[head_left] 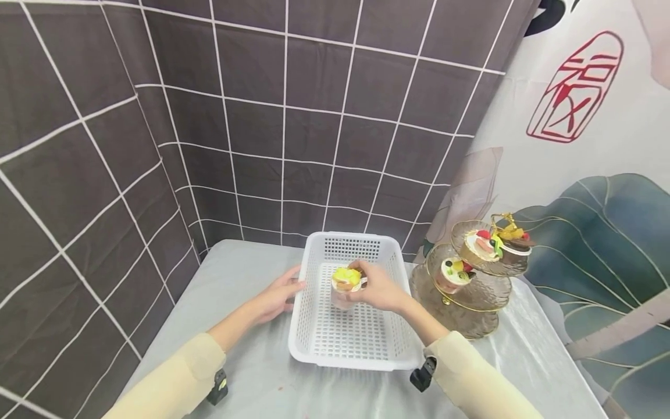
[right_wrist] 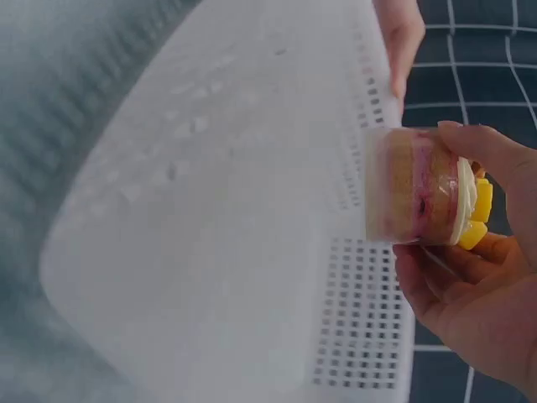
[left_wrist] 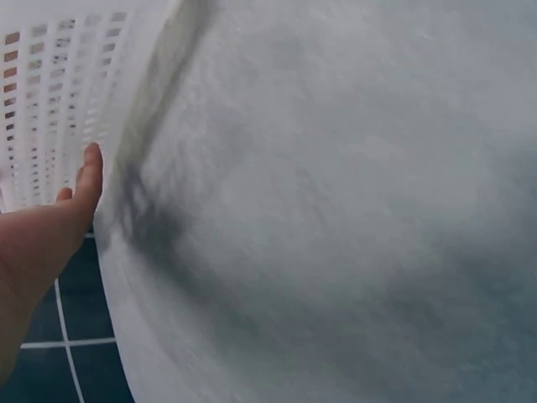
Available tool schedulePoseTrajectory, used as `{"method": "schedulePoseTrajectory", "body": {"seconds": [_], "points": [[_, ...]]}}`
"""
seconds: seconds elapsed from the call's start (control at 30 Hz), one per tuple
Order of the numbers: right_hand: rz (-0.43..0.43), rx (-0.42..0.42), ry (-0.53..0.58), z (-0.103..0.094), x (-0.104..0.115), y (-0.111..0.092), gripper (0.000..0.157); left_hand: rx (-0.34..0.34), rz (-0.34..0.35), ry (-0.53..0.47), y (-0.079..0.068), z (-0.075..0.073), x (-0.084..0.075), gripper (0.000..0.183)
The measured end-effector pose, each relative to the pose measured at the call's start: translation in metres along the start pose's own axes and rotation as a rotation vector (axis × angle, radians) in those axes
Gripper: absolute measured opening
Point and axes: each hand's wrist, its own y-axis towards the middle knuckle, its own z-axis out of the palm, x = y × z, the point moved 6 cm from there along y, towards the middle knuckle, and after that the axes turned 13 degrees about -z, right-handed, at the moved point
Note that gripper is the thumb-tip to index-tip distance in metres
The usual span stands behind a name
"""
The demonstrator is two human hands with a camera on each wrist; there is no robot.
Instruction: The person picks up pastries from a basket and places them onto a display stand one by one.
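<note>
My right hand [head_left: 381, 287] grips a clear cake cup [right_wrist: 419, 186] by its sides, inside the outline of the white plastic basket [head_left: 345, 364]. Layers of sponge and pink filling show through the cup, and yellow fruit pieces [head_left: 346, 275] top its cream. In the right wrist view the thumb is on one side of the cup and the fingers on the other. At the basket's left wall, my left hand [head_left: 274, 297] rests with fairly straight fingers, which reach along the outside of the wall in the left wrist view.
To the right stands a tiered glass stand [head_left: 473, 317] with gold rims. It bears several fruit-topped desserts, among them a cup [head_left: 453, 276] on its middle tier. A pale cloth [head_left: 251, 372] covers the table, and dark grid-patterned cloth [head_left: 251, 128] hangs behind and at left.
</note>
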Motion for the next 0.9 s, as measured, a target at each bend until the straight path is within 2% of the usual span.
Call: {"method": "schedulePoseTrajectory", "body": {"seconds": [0.17,0.33,0.5,0.63,0.77,0.9], "points": [[0.004,-0.048,0.028,-0.026,0.004,-0.015,0.07,0.044,0.013,0.01,-0.003,0.007,-0.007,0.065],[0.069,-0.123,0.001,-0.052,0.003,-0.038,0.07,0.037,0.011,0.005,-0.004,0.009,-0.008,0.064],[0.13,-0.202,0.036,-0.075,0.001,-0.067,0.07,-0.031,0.05,0.013,-0.002,0.008,-0.008,0.062],[0.135,-0.261,0.034,-0.092,0.001,-0.09,0.067,-0.124,0.079,0.045,0.0,0.005,-0.007,0.061],[0.097,-0.3,-0.024,-0.111,0.001,-0.115,0.061,-0.175,0.078,0.055,0.0,0.003,-0.006,0.061],[0.032,-0.333,-0.045,-0.128,-0.001,-0.136,0.054,-0.163,0.086,0.044,0.001,0.005,-0.006,0.061]]}}
